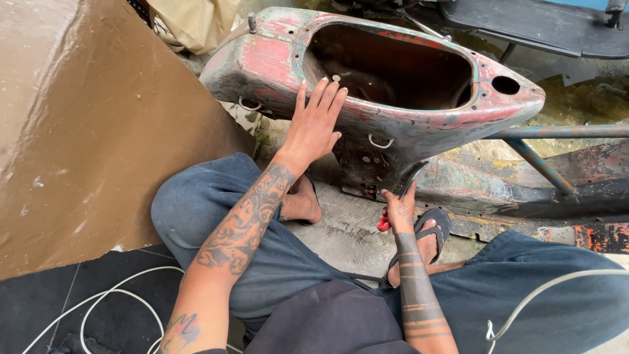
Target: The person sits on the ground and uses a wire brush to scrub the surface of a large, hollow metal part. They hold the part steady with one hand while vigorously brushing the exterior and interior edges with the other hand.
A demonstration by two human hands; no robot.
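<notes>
Left hand: the left hand lies flat, fingers spread wide, palm pressed on the near flank of the scooter body shell; it grips nothing.
Right hand: the right hand is closed round a red-handled tool, its dark metal end pointing toward 1 o'clock at the shell's lower panel.
Shell: an old red and grey-green scooter frame, paint flaked and rusted, lying on its side on the concrete floor, open cavity facing up at 12 o'clock from the hands.
Shell relative to fingers: the left fingers touch the rim edge; the tool tip sits just below a small metal loop, near the panel but whether it touches I cannot tell.
Progress: judging by the look, the shell is already stripped bare, with much old paint and rust left on it; the lower panel is the part in hand.
Surroundings: a blue steel tube at 3 o'clock, a white cable at 8 o'clock, a brown sheet at 10 o'clock.
Person: seated cross-legged in blue jeans, one foot in a black sandal.
</notes>
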